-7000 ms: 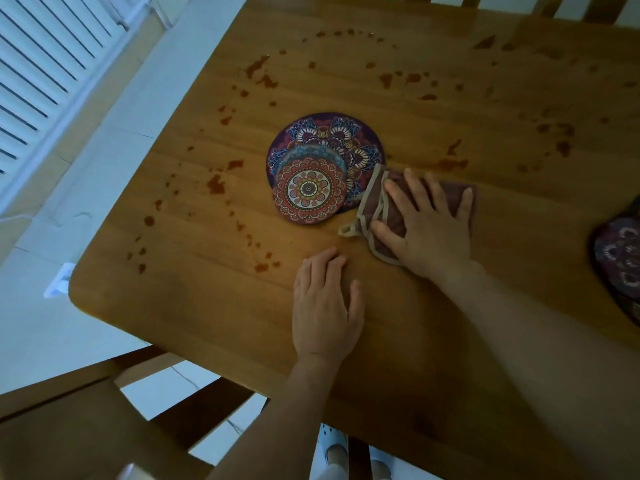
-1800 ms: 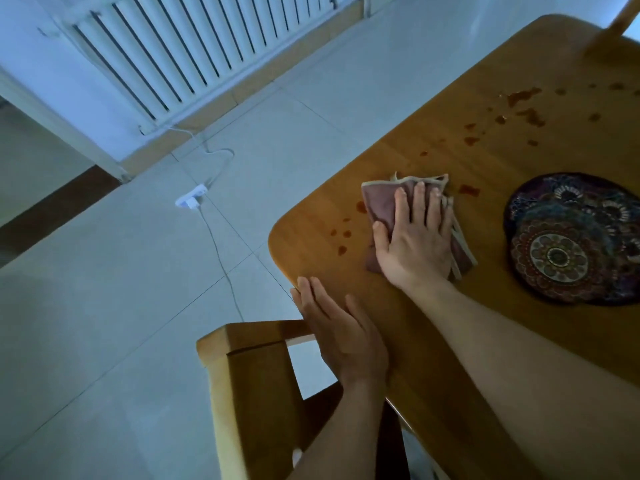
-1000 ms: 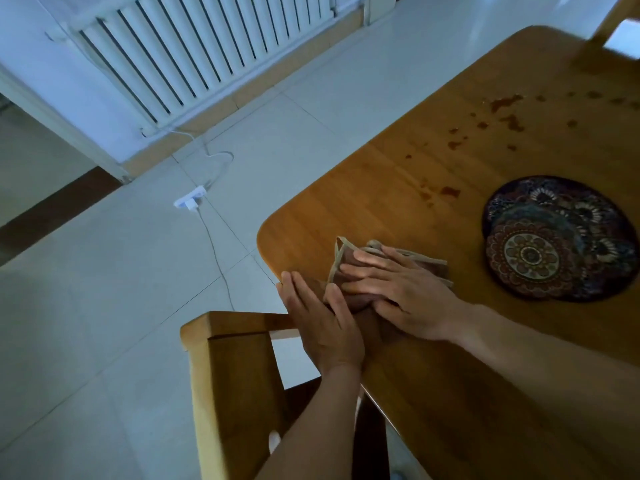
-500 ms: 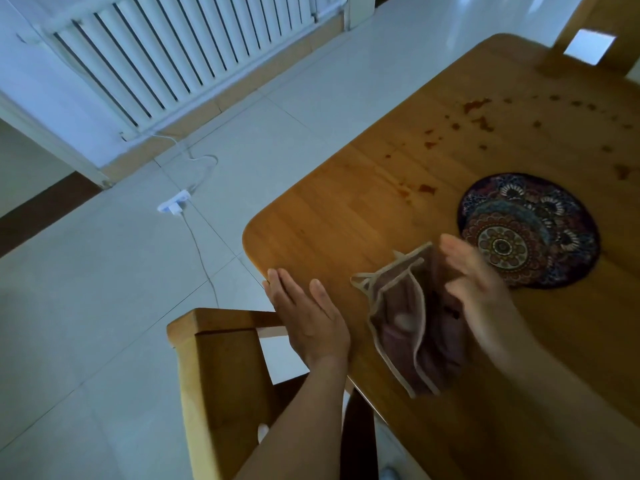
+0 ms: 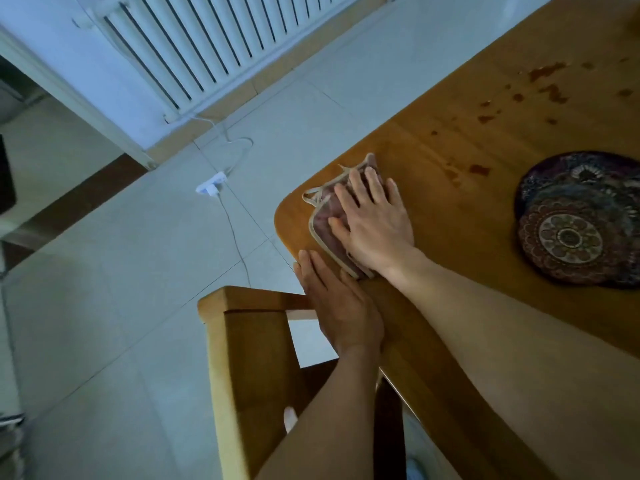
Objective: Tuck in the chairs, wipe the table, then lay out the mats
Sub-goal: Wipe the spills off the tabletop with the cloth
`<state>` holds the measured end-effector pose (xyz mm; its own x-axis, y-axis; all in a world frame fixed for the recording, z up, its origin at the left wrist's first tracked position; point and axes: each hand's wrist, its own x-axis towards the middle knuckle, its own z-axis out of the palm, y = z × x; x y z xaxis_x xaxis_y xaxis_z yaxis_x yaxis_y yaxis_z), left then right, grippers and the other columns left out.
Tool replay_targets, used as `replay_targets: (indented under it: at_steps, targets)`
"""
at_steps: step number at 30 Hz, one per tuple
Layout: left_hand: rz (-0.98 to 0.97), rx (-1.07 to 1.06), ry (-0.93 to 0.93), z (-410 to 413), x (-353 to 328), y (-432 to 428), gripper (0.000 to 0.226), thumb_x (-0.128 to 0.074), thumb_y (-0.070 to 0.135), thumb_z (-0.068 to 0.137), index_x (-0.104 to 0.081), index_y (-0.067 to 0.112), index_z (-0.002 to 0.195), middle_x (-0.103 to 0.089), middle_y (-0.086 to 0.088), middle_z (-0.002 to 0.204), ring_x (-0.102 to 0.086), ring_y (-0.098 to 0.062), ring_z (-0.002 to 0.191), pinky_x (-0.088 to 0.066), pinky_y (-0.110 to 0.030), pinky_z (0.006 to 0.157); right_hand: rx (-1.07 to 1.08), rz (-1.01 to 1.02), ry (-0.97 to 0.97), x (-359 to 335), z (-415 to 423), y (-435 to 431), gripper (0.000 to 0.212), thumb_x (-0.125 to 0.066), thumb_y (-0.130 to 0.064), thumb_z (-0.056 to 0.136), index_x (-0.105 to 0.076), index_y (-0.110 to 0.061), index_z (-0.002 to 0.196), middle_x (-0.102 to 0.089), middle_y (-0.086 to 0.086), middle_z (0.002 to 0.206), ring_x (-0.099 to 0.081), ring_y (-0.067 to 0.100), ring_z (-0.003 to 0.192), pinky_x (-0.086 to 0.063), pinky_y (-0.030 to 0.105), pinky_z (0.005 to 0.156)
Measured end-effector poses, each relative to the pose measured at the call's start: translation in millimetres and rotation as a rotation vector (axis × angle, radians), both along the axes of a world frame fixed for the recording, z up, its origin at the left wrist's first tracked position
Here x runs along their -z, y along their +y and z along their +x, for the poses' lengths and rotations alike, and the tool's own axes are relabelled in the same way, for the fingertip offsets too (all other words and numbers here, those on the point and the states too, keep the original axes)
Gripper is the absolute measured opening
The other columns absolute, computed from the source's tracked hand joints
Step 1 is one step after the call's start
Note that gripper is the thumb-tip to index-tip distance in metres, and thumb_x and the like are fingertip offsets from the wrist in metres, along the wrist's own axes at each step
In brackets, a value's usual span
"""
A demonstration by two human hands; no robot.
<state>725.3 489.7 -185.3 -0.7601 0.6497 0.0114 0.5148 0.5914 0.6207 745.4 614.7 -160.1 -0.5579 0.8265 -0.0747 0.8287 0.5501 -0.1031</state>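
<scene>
While the right hand [image 5: 374, 223] lies palm down on a folded pinkish cloth [image 5: 327, 225], its fingers are straight and slightly spread, pressing the fabric flat. That cloth, edged in pale trim, sits at the rounded corner of the wooden table [image 5: 450, 133], just inside the rim. Just below it, the left hand [image 5: 341, 306] rests flat on the table's edge, fingers straight and held close together, fingertips just beside the cloth's lower border. Two round patterned mats [image 5: 581, 220] lie stacked further right, the smaller on the larger, well apart from the cloth. Dark reddish stains [image 5: 479, 169] dot the wood between cloth and mats and further up the tabletop. A wooden chair [image 5: 249, 358] stands beside the table under the left forearm. On the pale tiled floor [image 5: 104, 271] lies a white power strip [image 5: 211, 183] with its cord, near a white radiator [image 5: 214, 39].
</scene>
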Motion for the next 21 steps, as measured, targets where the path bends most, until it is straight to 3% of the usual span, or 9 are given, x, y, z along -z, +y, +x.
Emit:
replay_targets:
  at_steps: [4, 12, 17, 21]
  targets:
    - [0.019, -0.001, -0.011, -3.0, -0.1, -2.1, 0.053, -0.027, 0.022, 0.104, -0.014, 0.010, 0.155, -0.008, -0.002, 0.163, -0.001, -0.016, 0.150, 0.012, -0.002, 0.104, -0.072, -0.008, 0.055, 1.1, 12.4, -17.5, 0.056, -0.027, -0.043, 0.100, -0.029, -0.022, 0.151, -0.020, 0.004, 0.162, -0.009, 0.024, 0.150, -0.016, 0.050, 0.118]
    - [-0.033, -0.005, -0.033, -4.3, -2.8, -1.0, 0.052, -0.029, 0.029, 0.105, -0.019, 0.013, 0.153, -0.012, 0.000, 0.162, -0.006, -0.021, 0.150, -0.016, -0.036, 0.117, 0.077, -0.014, 0.080, 5.5, 146.9, -124.2, 0.054, -0.036, -0.040, 0.094, -0.046, -0.023, 0.144, -0.034, 0.001, 0.156, -0.023, 0.020, 0.147, -0.028, 0.051, 0.114]
    - [-0.050, 0.044, -0.050, -2.2, -4.0, -1.6, 0.054, -0.029, 0.029, 0.104, -0.017, 0.010, 0.153, -0.010, -0.003, 0.162, -0.004, -0.024, 0.150, -0.020, -0.038, 0.116, 0.284, 0.020, 0.091, 3.3, 211.3, -165.9, 0.056, -0.038, -0.039, 0.092, -0.045, -0.022, 0.145, -0.033, 0.000, 0.157, -0.021, 0.019, 0.148, -0.027, 0.052, 0.114]
    - [-0.131, 0.105, -0.082, -2.2, -13.7, -3.5, 0.058, -0.030, 0.029, 0.104, -0.011, 0.006, 0.154, -0.004, -0.006, 0.163, 0.002, -0.025, 0.150, -0.020, -0.039, 0.117, 0.552, 0.046, 0.068, -1.0, 183.5, -168.9, 0.059, -0.032, -0.039, 0.091, -0.046, -0.019, 0.145, -0.036, 0.005, 0.155, -0.025, 0.024, 0.146, -0.027, 0.050, 0.115]
